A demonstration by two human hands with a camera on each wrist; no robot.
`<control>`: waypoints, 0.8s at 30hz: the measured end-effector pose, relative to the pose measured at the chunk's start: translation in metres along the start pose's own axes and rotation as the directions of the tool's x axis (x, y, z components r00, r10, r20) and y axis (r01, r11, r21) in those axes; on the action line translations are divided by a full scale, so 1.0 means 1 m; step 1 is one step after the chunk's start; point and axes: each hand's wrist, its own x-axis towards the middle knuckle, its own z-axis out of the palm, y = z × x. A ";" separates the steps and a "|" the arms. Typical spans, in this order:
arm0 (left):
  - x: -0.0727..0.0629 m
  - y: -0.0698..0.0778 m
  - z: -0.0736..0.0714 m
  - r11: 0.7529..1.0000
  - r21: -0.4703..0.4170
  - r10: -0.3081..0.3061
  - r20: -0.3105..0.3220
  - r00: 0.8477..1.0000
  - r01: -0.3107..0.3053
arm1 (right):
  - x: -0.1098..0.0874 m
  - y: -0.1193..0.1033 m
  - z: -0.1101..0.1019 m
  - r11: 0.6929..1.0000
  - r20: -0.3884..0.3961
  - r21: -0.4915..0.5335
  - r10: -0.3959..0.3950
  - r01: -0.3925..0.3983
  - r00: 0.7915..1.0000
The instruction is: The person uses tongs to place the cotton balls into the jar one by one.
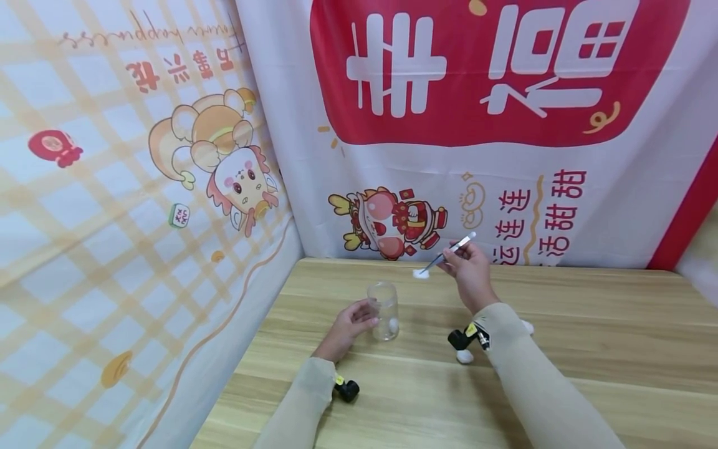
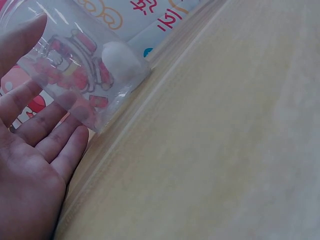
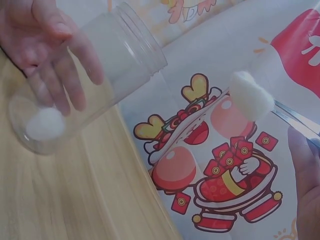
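A clear plastic jar (image 1: 384,315) stands upright on the table with one white cotton ball (image 3: 46,124) at its bottom. My left hand (image 1: 349,325) holds the jar from the left side, thumb in front and fingers behind, seen through the wall in the right wrist view. Higher up and to the right, my right hand (image 1: 471,274) pinches a pair of metal tweezers (image 1: 463,241). Their tips grip another cotton ball (image 3: 250,96), up in the air past the jar's open mouth. In the left wrist view the jar (image 2: 75,65) is partly cut off.
On the wooden table (image 1: 415,399), a cotton ball (image 1: 464,357) lies below the right wrist. Another white piece (image 1: 528,327) shows partly behind the right sleeve. Printed cloths hang at the back (image 1: 291,125) and at the left (image 1: 112,249), bordering the table.
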 end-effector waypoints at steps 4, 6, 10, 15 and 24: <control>0.000 -0.001 0.001 1.000 -0.007 0.012 0.005 1.000 -0.012 | -0.001 0.000 0.003 1.000 0.002 0.006 0.007 -0.007 1.000; 0.000 -0.001 0.001 1.000 -0.009 0.016 0.005 1.000 -0.016 | -0.002 0.000 0.005 1.000 0.007 0.009 0.006 -0.006 1.000; 0.000 -0.001 0.001 1.000 -0.006 0.027 0.007 1.000 -0.027 | -0.003 0.000 0.008 1.000 0.017 0.003 -0.002 0.002 1.000; 0.001 0.000 0.001 1.000 -0.003 0.028 0.005 1.000 -0.028 | -0.005 0.001 0.012 1.000 0.013 0.010 -0.005 0.005 1.000; 0.000 0.000 0.002 1.000 0.003 0.007 -0.004 1.000 -0.007 | -0.005 0.004 0.013 0.999 0.024 0.036 0.000 -0.001 1.000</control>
